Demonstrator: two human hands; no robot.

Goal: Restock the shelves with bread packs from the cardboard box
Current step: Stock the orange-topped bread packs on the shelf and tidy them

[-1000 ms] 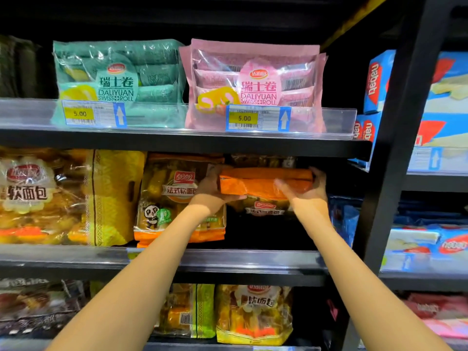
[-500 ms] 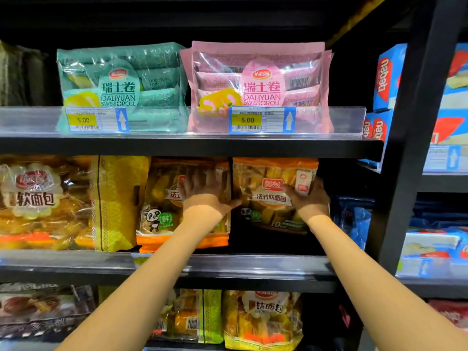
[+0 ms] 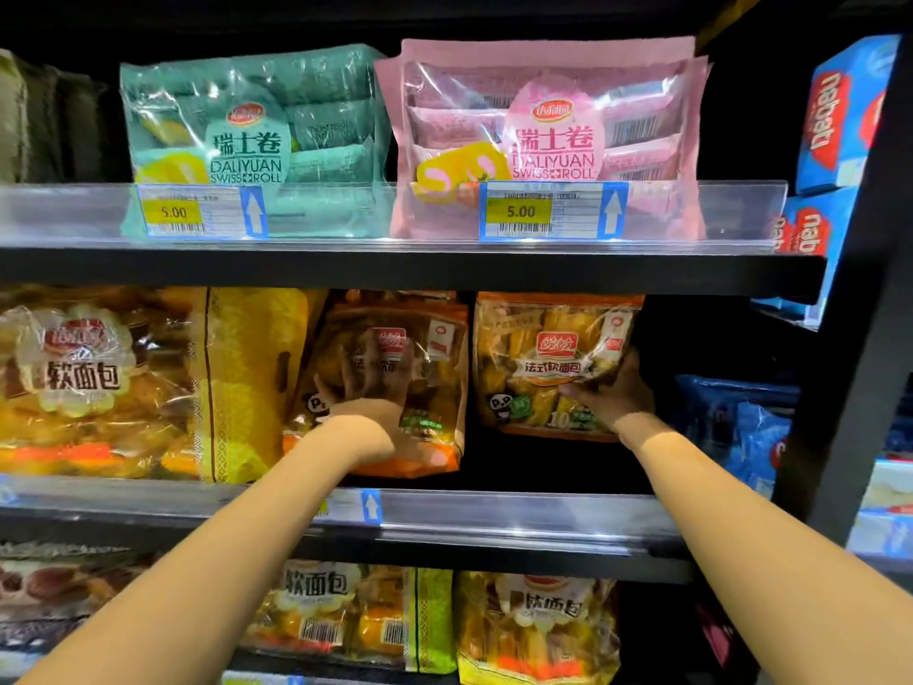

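Bread pack (image 3: 553, 358) upright, centre-right of frame on the middle shelf (image 3: 494, 511); right hand (image 3: 612, 393) grips its lower right corner. Left hand (image 3: 370, 388), fingers spread flat, presses the neighbouring pack (image 3: 435, 368) just beside. Risk: base perhaps not seated; on release it could tip forward off the shelf.

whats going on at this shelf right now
A person is stocking the middle black metal shelf. The right hand grips the lower right corner of an upright clear-and-orange plastic bread pack, while the left hand presses flat on the matching pack beside it.
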